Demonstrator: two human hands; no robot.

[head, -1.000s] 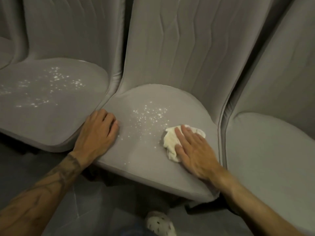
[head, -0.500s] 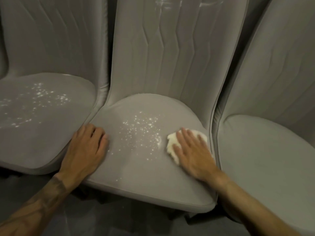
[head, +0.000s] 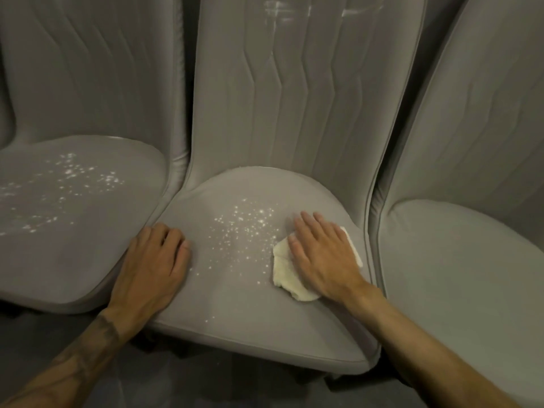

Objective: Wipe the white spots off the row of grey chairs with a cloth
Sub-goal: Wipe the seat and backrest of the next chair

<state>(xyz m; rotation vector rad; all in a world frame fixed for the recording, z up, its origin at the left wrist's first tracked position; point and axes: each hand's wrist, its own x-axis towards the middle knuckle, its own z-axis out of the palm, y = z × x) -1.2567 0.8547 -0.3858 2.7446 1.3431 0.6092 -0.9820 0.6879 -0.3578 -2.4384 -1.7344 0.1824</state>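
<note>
Both hands lie palm down and well apart on the seat of the middle grey upholstered chair (head: 253,325), the forearms reaching in over the dark floor (head: 206,387) that shows below the seats' front edges. At the end of a tattooed forearm (head: 88,348), the left hand (head: 153,260) rests flat at the seat's left edge, just where it meets the neighbouring seat. Its fingers are straight and close together and it holds nothing. Near the seat's right edge, the right hand (head: 323,254) presses with straight, slightly spread fingers on a crumpled white terry cloth (head: 287,275). The cloth shows on the thumb side and under the heel of the palm, and a small corner of it shows past the little finger. Between the two hands a scatter of small white spots (head: 241,228) covers the middle of the seat, thick toward the back and thinning toward the front edge. The cloth's left edge lies just beside the scatter. Farther left, the seat of the left grey chair (head: 88,260) carries its own scatter of white spots across its middle. The seat of the right grey chair (head: 456,275) shows plain grey fabric. Behind the seats rise the three backrests with stitched zigzag seams, and near the top of the middle one lie faint whitish smears (head: 282,13).
</note>
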